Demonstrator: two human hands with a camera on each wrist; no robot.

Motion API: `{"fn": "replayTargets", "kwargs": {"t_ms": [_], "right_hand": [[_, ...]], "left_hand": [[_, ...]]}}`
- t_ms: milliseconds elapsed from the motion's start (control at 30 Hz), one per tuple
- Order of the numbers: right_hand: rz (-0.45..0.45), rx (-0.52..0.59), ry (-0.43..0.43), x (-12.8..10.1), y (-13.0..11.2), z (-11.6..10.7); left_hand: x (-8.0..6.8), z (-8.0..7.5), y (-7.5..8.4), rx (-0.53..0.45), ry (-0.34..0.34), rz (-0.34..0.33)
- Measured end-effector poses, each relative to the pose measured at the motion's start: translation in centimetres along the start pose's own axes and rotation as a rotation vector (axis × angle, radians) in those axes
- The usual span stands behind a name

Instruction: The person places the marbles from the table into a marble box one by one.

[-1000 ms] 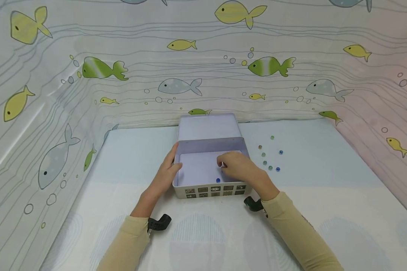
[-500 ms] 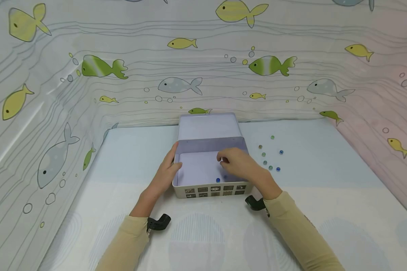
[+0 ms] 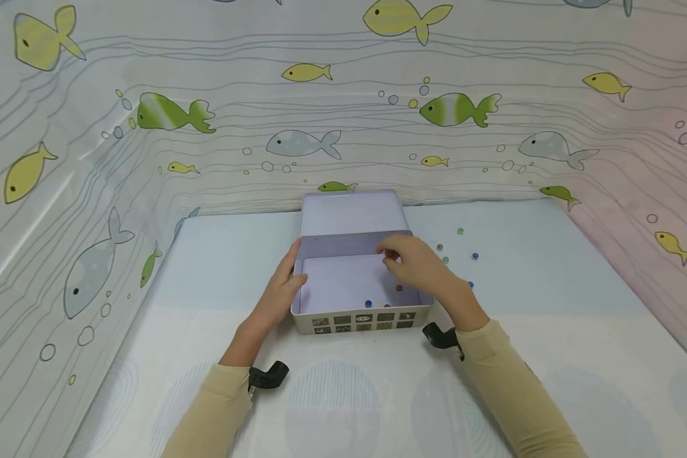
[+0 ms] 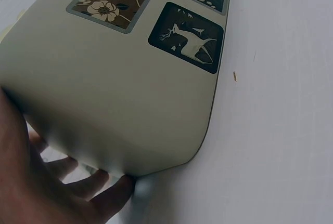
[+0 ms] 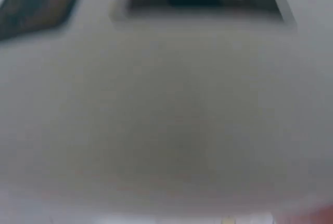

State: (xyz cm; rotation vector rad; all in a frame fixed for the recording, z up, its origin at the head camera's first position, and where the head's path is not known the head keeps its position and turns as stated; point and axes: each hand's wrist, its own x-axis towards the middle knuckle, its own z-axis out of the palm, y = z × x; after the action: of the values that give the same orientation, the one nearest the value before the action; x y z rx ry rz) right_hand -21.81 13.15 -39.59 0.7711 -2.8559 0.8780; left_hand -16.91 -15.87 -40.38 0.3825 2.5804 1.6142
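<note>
A white tin box (image 3: pixel 315 323), with small printed pictures on its front, stands with its hinged lid (image 3: pixel 352 212) up at the back. My left hand (image 3: pixel 277 292) grips its left side, thumb over the rim and fingers outside. In the left wrist view, fingertips (image 4: pixel 117 193) show along the box's edge. My right hand (image 3: pixel 415 264) hangs over the box's right half, fingers curled downward; I cannot tell whether anything is inside them. Below it on the box floor lie a blue marble (image 3: pixel 368 304), a brown marble (image 3: pixel 399 288) and a dark marble (image 3: pixel 387 306) near the front wall.
Right of the box, several loose marbles lie on the pale table cover: a green marble (image 3: pixel 460 231), a brownish marble (image 3: pixel 439 247) and a blue marble (image 3: pixel 475 256) among them. A fish-printed sheet (image 3: pixel 355 108) rises behind and at both sides. The box wall fills the right wrist view.
The right hand has shifted up and to the right inside the box. Brown and dark marbles now show on the box floor beside the blue one. The left hand has stayed put.
</note>
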Motion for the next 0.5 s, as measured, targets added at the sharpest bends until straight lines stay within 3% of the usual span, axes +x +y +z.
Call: {"fn": "replayTargets", "kwargs": {"t_ms": [300, 500], "right_hand": [[0.05, 0.043, 0.094, -0.6, 1.8, -2.6], [0.072, 0.014, 0.128, -1.1, 3.2, -3.5]], "left_hand": [[0.1, 0.0, -0.1, -0.007, 0.002, -0.002], [0.2, 0.1, -0.2, -0.011, -0.004, 0.002]]}}
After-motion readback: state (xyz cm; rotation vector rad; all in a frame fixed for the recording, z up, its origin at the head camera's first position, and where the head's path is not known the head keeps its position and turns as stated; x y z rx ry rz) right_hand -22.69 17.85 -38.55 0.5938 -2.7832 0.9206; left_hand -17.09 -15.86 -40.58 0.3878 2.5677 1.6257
